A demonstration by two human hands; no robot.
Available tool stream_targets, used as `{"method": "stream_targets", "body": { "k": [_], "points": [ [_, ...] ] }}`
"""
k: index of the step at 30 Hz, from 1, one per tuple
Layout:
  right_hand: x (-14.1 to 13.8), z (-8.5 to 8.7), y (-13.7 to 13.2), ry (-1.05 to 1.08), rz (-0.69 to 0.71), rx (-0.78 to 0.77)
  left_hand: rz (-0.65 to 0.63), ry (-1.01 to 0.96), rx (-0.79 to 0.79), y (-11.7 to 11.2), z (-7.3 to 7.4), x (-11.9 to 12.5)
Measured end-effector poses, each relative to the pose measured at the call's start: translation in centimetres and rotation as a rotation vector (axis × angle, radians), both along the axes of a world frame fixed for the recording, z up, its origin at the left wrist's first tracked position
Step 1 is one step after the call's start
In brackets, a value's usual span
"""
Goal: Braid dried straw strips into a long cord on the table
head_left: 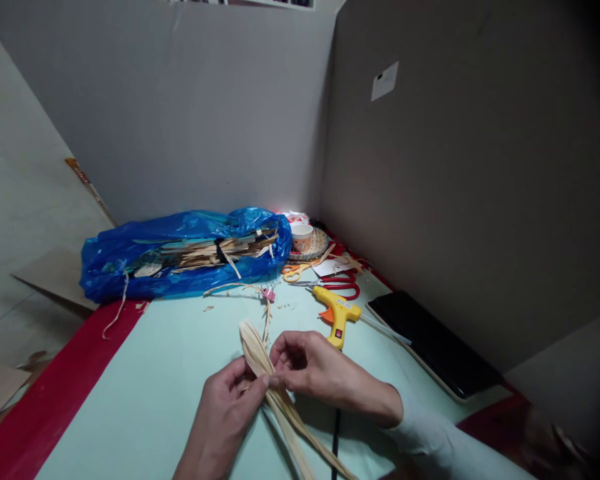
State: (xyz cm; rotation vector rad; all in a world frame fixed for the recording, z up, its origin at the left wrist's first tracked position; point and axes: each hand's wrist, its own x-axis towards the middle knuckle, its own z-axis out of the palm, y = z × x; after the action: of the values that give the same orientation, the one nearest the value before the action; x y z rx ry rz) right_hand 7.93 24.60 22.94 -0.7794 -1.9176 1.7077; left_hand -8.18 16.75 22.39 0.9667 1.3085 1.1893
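Head-worn camera, angled forward and down, close over left hand [225, 413] and right hand [315, 370], table [170, 347] beyond

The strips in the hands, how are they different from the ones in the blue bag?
The held strips are few, pinched between the left hand and right hand; the bagged strips are a big untouched heap in the blue bag. The held strips fan out; the bagged strips lie jumbled. Both are pale and flat.

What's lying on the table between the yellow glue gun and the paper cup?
Red-handled scissors and orange-handled scissors, both seen in the head view.
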Motion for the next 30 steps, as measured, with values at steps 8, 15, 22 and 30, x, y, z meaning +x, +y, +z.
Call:
{"method": "stream_targets", "body": {
  "k": [8,15,22,30],
  "points": [
    [-0.3,1.7,-1.2,-0.257,-0.113,0.32,-0.002,0.131,-0.022,0.0,-0.2,0.2],
    [-0.2,1.0,-1.0,-0.202,-0.08,0.279,-0.049,0.22,0.004,0.1,0.1,0.5],
    [-0.1,0.8,-0.5,-0.114,-0.01,0.052,-0.051,0.211,0.012,0.2,0.0,0.5],
    [1.6,2.8,0.4,0.176,0.147,-0.277,0.046,0.089,-0.039,0.0,0.3,0.8]
  ]
}}
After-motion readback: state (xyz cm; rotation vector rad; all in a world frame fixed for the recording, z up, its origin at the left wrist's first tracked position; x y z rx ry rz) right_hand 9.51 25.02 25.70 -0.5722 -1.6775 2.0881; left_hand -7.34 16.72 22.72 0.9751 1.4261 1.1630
